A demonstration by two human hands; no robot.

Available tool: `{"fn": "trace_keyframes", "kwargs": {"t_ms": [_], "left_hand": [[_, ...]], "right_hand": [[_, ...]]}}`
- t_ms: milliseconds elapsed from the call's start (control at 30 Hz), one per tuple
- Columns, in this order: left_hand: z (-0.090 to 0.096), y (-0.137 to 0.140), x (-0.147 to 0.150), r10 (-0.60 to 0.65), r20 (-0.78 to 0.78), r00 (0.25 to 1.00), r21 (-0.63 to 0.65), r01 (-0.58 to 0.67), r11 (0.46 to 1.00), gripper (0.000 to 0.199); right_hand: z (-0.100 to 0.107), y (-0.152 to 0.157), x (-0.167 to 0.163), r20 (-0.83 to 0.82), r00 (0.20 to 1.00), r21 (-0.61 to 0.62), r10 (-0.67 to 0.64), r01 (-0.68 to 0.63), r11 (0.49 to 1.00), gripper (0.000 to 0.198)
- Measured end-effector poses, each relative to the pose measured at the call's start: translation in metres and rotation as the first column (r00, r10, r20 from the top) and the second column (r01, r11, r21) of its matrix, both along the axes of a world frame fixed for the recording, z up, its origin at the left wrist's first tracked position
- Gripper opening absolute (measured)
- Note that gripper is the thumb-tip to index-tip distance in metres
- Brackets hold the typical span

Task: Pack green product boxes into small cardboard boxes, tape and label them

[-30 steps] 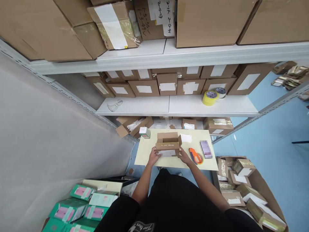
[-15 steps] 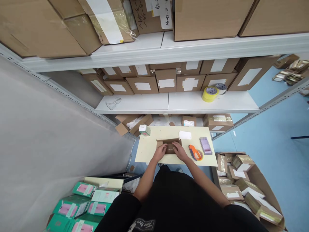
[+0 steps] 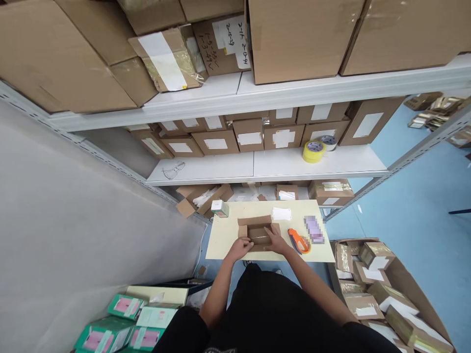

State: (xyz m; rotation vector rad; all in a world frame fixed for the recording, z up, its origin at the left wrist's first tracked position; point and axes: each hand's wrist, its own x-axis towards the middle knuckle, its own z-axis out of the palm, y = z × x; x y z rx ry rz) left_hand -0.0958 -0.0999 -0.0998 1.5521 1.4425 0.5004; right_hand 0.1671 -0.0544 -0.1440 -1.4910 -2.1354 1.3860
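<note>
An open cardboard box [image 3: 259, 234] lies on the small cream table [image 3: 224, 230], its flaps spread outward and a strip of clear tape running across its bottom. At the box's front left corner, my left hand [image 3: 240, 247] has its fingers closed on the cardboard edge. My right hand [image 3: 276, 241] grips the right side, its fingers reaching over the wall into the box. Right of that hand lie an orange tape dispenser [image 3: 297, 240] and a pixelated purple item [image 3: 314, 229]. White labels [image 3: 281, 214] rest behind the box. A small green-and-white box [image 3: 220, 208] stands at the table's back left.
Shelving ahead holds labelled cartons [image 3: 221, 141], yellow tape rolls [image 3: 313, 151] and glasses [image 3: 173, 170]. A large carton of taped parcels [image 3: 364, 304] stands at the right. Green boxes [image 3: 125, 306] are stacked at the lower left. A grey wall [image 3: 73, 206] borders the left side.
Both hands have moved apart toward the box's sides, exposing more of its inside and the tape strip. The back flap now lies farther outward. The camera view has tilted slightly.
</note>
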Motion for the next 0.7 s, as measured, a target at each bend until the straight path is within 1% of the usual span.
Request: {"fn": "trace_keyframes", "kwargs": {"t_ms": [67, 100, 167, 233, 300, 367, 433, 500, 567, 633, 667, 700], "left_hand": [[-0.005, -0.005, 0.012, 0.002, 0.033, 0.999, 0.004, -0.002, 1.000, 0.027], [-0.008, -0.006, 0.021, -0.010, 0.055, 0.998, -0.008, 0.011, 1.000, 0.026], [-0.013, -0.006, 0.038, -0.039, 0.078, 0.996, -0.029, 0.041, 0.999, 0.032], [-0.016, -0.003, 0.051, -0.006, 0.013, 1.000, -0.029, 0.006, 1.000, 0.037], [-0.015, -0.001, 0.054, 0.053, -0.093, 0.994, 0.017, -0.051, 0.999, 0.041], [-0.011, -0.001, 0.048, 0.094, -0.185, 0.978, 0.090, -0.078, 0.993, 0.044], [-0.006, -0.006, 0.036, 0.128, -0.270, 0.954, 0.153, -0.089, 0.984, 0.046], [-0.002, -0.013, 0.022, 0.184, -0.355, 0.917, 0.172, -0.129, 0.977, 0.049], [-0.002, -0.021, 0.009, 0.244, -0.403, 0.882, 0.121, -0.213, 0.970, 0.058], [-0.006, -0.028, 0.000, 0.255, -0.382, 0.888, 0.021, -0.267, 0.963, 0.066], [-0.009, -0.030, -0.002, 0.252, -0.353, 0.901, -0.014, -0.275, 0.961, 0.064], [-0.013, -0.032, -0.002, 0.251, -0.324, 0.912, -0.027, -0.275, 0.961, 0.058]], "right_hand": [[-0.001, -0.002, -0.004, 0.059, 0.997, -0.010, 0.041, -0.041, 0.999, 0.124], [-0.001, -0.004, -0.006, 0.093, 0.994, -0.006, 0.050, -0.050, 0.999, 0.125], [-0.005, -0.010, -0.013, 0.162, 0.986, 0.027, 0.042, -0.047, 0.999, 0.123], [-0.010, -0.017, -0.019, 0.221, 0.975, 0.076, 0.008, -0.026, 0.997, 0.120], [-0.017, -0.024, -0.023, 0.264, 0.965, 0.095, -0.010, -0.016, 0.995, 0.116], [-0.024, -0.032, -0.024, 0.298, 0.955, 0.090, 0.001, -0.029, 0.995, 0.112], [-0.030, -0.039, -0.024, 0.321, 0.947, 0.099, 0.022, -0.057, 0.993, 0.108], [-0.034, -0.045, -0.022, 0.337, 0.941, 0.126, 0.029, -0.075, 0.989, 0.106], [-0.037, -0.049, -0.021, 0.337, 0.941, 0.152, 0.024, -0.080, 0.985, 0.105], [-0.038, -0.051, -0.021, 0.326, 0.945, 0.170, 0.017, -0.077, 0.982, 0.104], [-0.039, -0.052, -0.021, 0.320, 0.947, 0.175, 0.016, -0.076, 0.982, 0.104], [-0.040, -0.052, -0.021, 0.314, 0.949, 0.175, 0.017, -0.075, 0.982, 0.105]]}}
